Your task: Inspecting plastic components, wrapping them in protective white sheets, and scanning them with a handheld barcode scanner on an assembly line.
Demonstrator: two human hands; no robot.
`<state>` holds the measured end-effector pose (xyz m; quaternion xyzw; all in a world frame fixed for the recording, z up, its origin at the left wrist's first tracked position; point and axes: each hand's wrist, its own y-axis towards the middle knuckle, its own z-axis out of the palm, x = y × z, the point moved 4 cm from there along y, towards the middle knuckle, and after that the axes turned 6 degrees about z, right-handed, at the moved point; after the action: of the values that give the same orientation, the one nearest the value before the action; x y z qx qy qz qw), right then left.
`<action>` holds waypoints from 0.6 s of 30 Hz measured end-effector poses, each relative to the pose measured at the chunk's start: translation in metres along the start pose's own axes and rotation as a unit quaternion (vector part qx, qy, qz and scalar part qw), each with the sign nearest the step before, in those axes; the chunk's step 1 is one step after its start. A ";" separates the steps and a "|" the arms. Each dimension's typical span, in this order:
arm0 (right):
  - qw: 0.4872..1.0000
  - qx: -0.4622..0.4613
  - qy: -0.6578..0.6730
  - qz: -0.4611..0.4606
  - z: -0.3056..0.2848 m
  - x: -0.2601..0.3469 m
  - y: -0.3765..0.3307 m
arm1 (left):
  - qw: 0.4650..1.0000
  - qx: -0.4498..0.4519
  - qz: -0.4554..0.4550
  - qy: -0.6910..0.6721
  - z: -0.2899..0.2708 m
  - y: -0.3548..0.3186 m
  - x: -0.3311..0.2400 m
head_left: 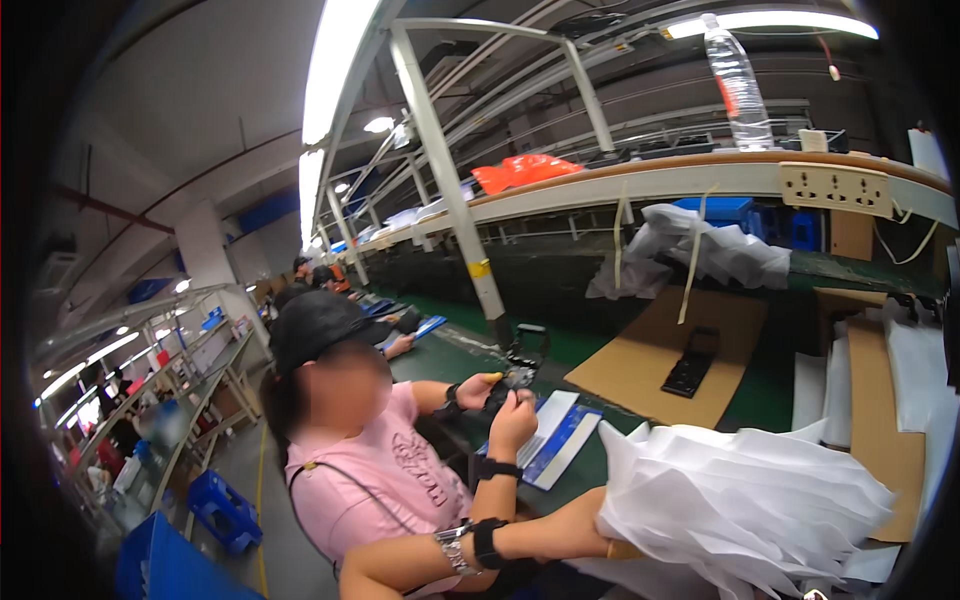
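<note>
My left hand (572, 524) comes in from the lower edge, with a metal-strap watch (457, 549) and a black band (488, 543) on the wrist. It is closed on the left end of a thick bundle of thin white packing sheets (740, 495), which fan out to the right. Some of its fingers are hidden by the sheets. I do not see my right hand. Beyond the bundle, a black rectangular frame-like part (692, 364) lies on a flat cardboard sheet (625, 358) on the green bench.
At left, a co-worker in a pink shirt (400, 470) handles a small black part (505, 388). Blue-and-white flat packs (560, 440) lie between us. Cardboard and white sheets (868, 400) stand at right. Overhead, a shelf carries a bottle (738, 90) and a socket strip (835, 190).
</note>
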<state>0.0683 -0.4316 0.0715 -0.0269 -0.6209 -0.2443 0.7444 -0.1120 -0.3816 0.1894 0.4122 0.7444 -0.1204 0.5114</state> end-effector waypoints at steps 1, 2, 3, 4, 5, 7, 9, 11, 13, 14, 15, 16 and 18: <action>1.000 0.030 0.004 0.000 0.013 -0.001 0.000 | 1.000 0.008 0.004 0.016 -0.004 -0.006 -0.003; 0.999 0.049 -0.001 0.007 0.020 -0.007 -0.002 | 0.996 -0.011 0.010 -0.086 -0.004 -0.003 -0.009; 0.996 0.087 0.005 0.011 0.035 -0.011 -0.006 | 0.988 -0.015 0.066 -0.136 -0.004 0.002 0.005; 0.994 0.105 0.000 0.020 0.043 -0.016 -0.011 | 0.983 -0.030 0.130 -0.129 -0.008 0.012 -0.002; 0.991 0.129 0.001 0.025 0.051 -0.020 -0.015 | 0.989 -0.050 0.104 -0.095 -0.014 0.015 -0.020; 0.986 0.166 -0.005 0.028 0.068 -0.025 -0.021 | 0.987 -0.049 0.137 0.067 -0.025 0.024 -0.014; 0.982 0.189 -0.009 0.019 0.078 -0.029 -0.019 | 0.995 -0.001 0.103 0.015 -0.024 0.032 0.007; 0.978 0.209 -0.013 0.005 0.088 -0.030 -0.013 | 0.993 0.005 0.116 0.011 -0.022 0.031 0.028; 0.979 0.202 -0.032 -0.008 0.083 -0.033 0.000 | 0.989 0.031 0.142 -0.011 -0.010 0.032 0.049; 0.980 0.194 -0.045 -0.015 0.076 -0.033 0.006 | 0.990 0.032 0.134 -0.016 -0.005 0.031 0.058; 0.981 0.184 -0.058 -0.019 0.067 -0.032 0.012 | 0.991 0.034 0.125 -0.023 0.000 0.032 0.063; 0.983 0.167 -0.076 -0.021 0.052 -0.030 0.015 | 0.989 0.053 0.136 -0.039 0.007 0.033 0.064; 0.985 0.128 -0.113 -0.023 0.018 -0.023 0.019 | 0.993 0.025 0.116 0.029 0.006 0.025 0.065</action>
<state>0.0574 -0.4013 0.0595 0.0549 -0.7277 -0.1750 0.6609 -0.0983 -0.3376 0.1368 0.5117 0.7031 -0.0667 0.4893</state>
